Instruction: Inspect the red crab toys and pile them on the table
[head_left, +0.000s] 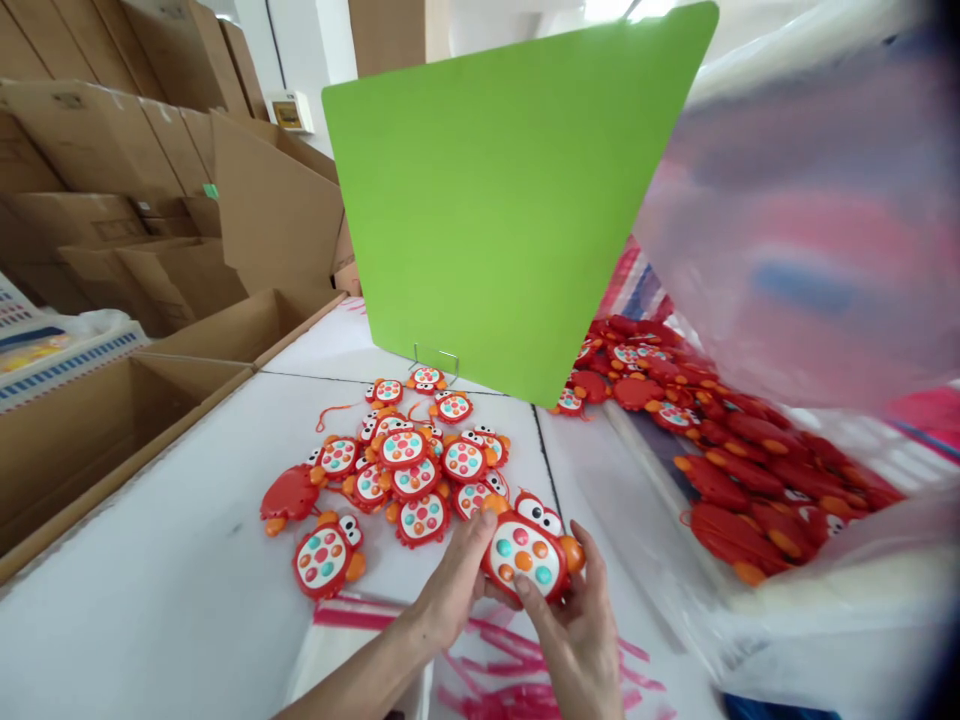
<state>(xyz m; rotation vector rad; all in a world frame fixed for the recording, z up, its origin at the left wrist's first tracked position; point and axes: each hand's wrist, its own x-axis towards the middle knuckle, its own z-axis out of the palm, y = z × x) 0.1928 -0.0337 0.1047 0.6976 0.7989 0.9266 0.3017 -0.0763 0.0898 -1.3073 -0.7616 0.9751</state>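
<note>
A red crab-shaped toy (527,550) with big eyes, orange claws and coloured buttons on a white face is held between both hands, face up. My left hand (461,575) grips its left side, the thumb near one orange claw. My right hand (574,610) holds the right and lower edge, with its thumb on the front by the buttons. Beyond the hands, a pile of similar toys (403,450) rests on the white table (187,590). One toy (328,557) lies at the near left of the pile, and another (291,494) shows its plain red back.
A green board (495,210) stands upright behind the pile. At the right, many more red toys (742,460) lie in a plastic-lined container. Open cardboard boxes (105,440) line the left edge. Pink strips (514,665) and a white, pink-edged bag (352,640) are near the front.
</note>
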